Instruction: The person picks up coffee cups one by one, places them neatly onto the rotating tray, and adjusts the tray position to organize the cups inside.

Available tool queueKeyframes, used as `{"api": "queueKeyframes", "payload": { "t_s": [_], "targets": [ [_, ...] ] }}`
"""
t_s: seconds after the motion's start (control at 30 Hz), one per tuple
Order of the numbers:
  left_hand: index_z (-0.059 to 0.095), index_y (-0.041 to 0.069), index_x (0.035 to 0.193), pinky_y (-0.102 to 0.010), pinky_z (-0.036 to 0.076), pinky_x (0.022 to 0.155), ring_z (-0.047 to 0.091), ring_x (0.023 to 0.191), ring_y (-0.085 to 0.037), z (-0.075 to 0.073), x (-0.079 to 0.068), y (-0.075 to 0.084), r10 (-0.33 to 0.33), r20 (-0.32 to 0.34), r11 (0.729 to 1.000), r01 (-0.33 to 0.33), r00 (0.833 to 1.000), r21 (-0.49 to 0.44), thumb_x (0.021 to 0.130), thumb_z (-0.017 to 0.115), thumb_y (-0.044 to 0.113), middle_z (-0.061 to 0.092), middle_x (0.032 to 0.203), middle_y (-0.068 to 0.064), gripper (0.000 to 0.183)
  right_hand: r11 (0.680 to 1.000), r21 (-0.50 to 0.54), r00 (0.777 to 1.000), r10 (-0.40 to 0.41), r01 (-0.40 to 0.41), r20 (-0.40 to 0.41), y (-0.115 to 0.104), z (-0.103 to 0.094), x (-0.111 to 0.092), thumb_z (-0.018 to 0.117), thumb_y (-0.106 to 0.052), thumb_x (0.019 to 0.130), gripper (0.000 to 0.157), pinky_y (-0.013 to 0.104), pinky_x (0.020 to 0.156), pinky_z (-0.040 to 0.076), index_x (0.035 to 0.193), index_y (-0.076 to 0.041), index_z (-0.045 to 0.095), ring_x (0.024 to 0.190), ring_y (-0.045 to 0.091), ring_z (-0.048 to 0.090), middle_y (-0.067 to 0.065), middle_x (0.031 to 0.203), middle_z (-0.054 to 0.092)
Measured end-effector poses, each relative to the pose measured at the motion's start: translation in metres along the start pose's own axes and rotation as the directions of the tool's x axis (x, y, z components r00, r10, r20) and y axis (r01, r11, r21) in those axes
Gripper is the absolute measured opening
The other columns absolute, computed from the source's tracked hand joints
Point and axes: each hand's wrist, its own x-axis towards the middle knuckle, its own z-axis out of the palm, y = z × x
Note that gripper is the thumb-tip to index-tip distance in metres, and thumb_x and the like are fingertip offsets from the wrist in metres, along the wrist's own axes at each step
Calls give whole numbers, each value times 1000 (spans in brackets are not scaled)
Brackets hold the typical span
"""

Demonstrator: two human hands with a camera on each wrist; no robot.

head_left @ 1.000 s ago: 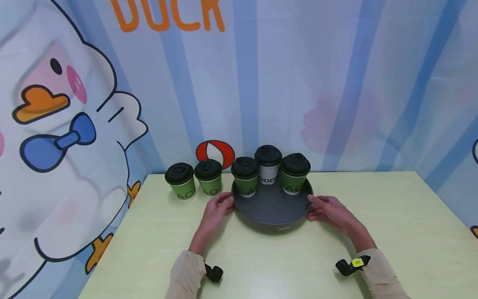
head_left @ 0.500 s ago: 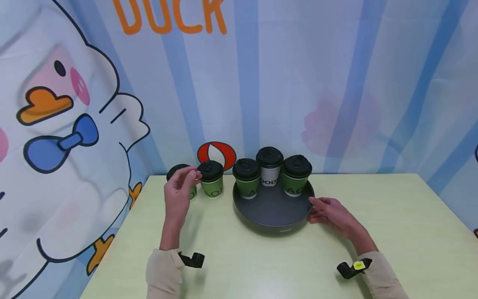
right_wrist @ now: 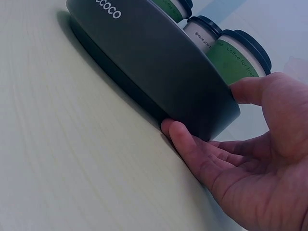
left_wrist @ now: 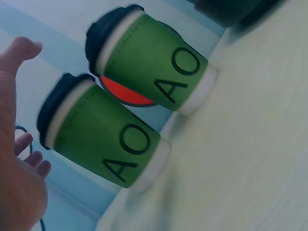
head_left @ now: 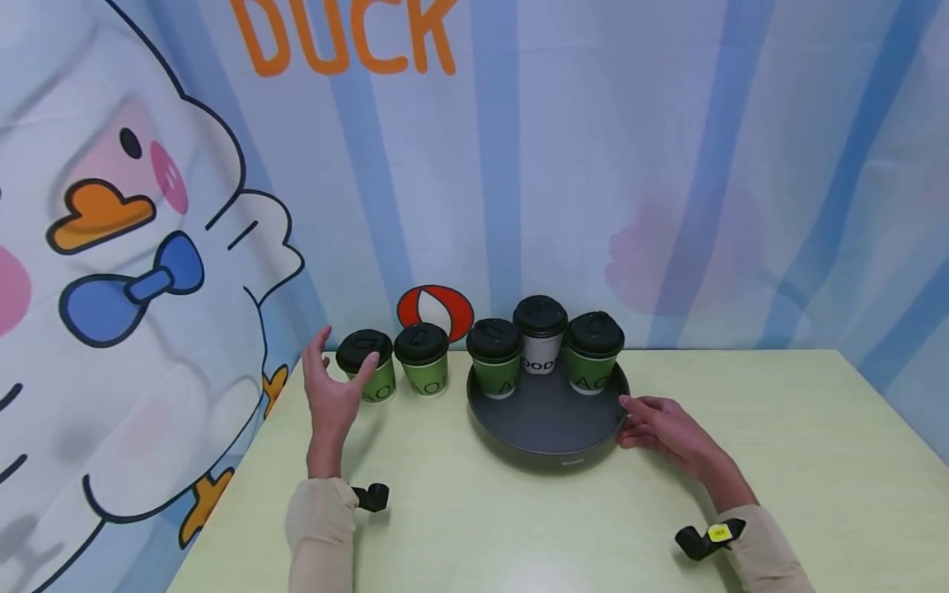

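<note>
My left hand (head_left: 331,403) is spread beside the leftmost green paper coffee cup (head_left: 381,384), thumb and fingers apart around its near side. In the left wrist view that cup (left_wrist: 103,137) stands upright under a black lid, with fingertips (left_wrist: 34,159) just past it. A second green cup (head_left: 428,377) is right next to it. My right hand (head_left: 670,436) holds the right side of a round dark grey pan (head_left: 549,428), thumb at the rim, fingers curled under its lower edge. Two green cups (head_left: 497,371) and a white cup (head_left: 539,350) stand at the pan's back.
The pale wooden table (head_left: 474,527) spreads in front of the pan and to its right. A printed duck curtain (head_left: 556,165) hangs right behind the cups. Black wrist cameras (head_left: 372,497) sit at both beige sleeves (head_left: 322,527).
My left hand has let go of the pan's left side, moved left and opened beside the leftmost cup. My right hand has stayed at the pan, which stands where it was.
</note>
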Motion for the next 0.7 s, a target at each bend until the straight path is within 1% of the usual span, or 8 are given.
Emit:
{"api": "queueKeyframes", "payload": {
  "t_s": [0.1, 0.17, 0.23, 0.33, 0.43, 0.6, 0.7],
  "targets": [
    [32, 14, 161, -56, 29, 123, 31, 148, -29, 5, 3, -14, -80, 63, 997, 81, 995, -8, 88, 83, 34, 34, 162, -13, 91, 1000, 5, 1000, 4, -4, -2, 1, -1, 0, 53, -35, 110, 66, 31, 84, 63, 139, 21, 36, 87, 19, 71, 16, 99, 67],
    [28, 16, 162, -55, 29, 123, 32, 149, -30, 8, 4, -22, -116, 96, 993, 119, 989, -26, 88, 84, 33, 33, 163, -13, 95, 1000, 3, 1000, 0, 0, 1, 1, -1, 0, 53, -35, 110, 65, 32, 85, 63, 138, 21, 36, 87, 20, 71, 16, 100, 67],
    [26, 17, 163, -53, 30, 123, 35, 147, -30, 12, 4, -28, -136, 116, 989, 142, 984, -47, 87, 85, 30, 35, 162, -13, 96, 1000, 2, 1000, -1, 1, 1, 1, -1, 1, 53, -35, 110, 65, 32, 85, 63, 138, 21, 36, 87, 20, 71, 16, 100, 67],
    [26, 18, 163, -52, 34, 121, 40, 142, -30, 17, 3, -34, -148, 119, 985, 156, 982, -66, 86, 86, 29, 39, 157, -16, 98, 1000, 8, 1000, 0, 0, -5, 1, 0, 1, 53, -35, 110, 64, 32, 85, 63, 137, 21, 37, 87, 19, 71, 16, 99, 67],
    [26, 16, 163, -54, 36, 119, 41, 138, -31, 20, 0, -35, -160, 115, 984, 167, 980, -58, 85, 87, 30, 41, 153, -19, 100, 1000, 11, 1000, 1, 0, -7, 1, 0, 1, 53, -35, 110, 64, 32, 84, 63, 137, 21, 37, 86, 19, 71, 15, 99, 67],
    [35, 12, 159, -52, 34, 119, 40, 138, -31, 23, -5, -33, -181, 110, 983, 185, 977, -23, 82, 89, 32, 37, 153, -19, 96, 1000, 23, 1000, -6, 6, -9, 2, 0, 1, 52, -33, 110, 60, 32, 83, 63, 134, 20, 38, 85, 18, 70, 15, 97, 66],
    [39, 10, 153, -50, 35, 118, 43, 135, -31, 23, -7, -31, -187, 108, 980, 192, 976, -43, 81, 90, 29, 41, 150, -18, 90, 1000, 18, 1000, -8, 9, -16, 2, 1, 1, 53, -34, 110, 60, 32, 83, 63, 133, 20, 39, 85, 18, 70, 15, 97, 66]
  ]
}}
